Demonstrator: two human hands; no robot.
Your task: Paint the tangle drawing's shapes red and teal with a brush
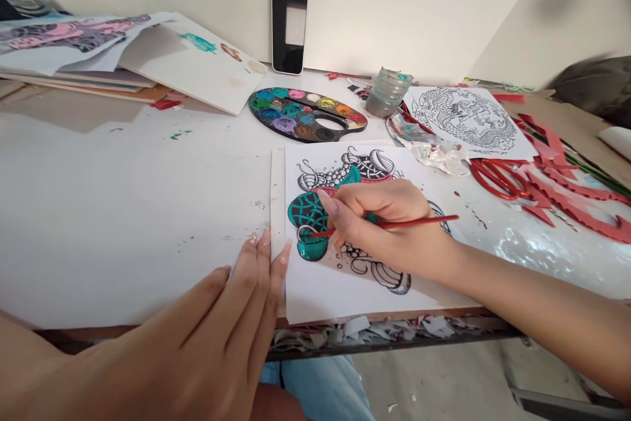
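The right hand [379, 221] holds a red-handled paintbrush [419, 222] in a narrow grip, its tip on the teal-painted drawing [308, 214]. The left hand [211, 322] lies open against the board [277, 198], steadying it on the tabletop [123, 224].

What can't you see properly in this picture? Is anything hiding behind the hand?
In the head view:
- The middle of the paintbrush: hidden by the right hand.
- Part of the inked drawing: also under that hand.
- The dark object at top right: blurred and cut off by the edge.
- The printed sheets at top left: cut off by the edge.
- The phone: its screen shows only dark glass and a pale glare.
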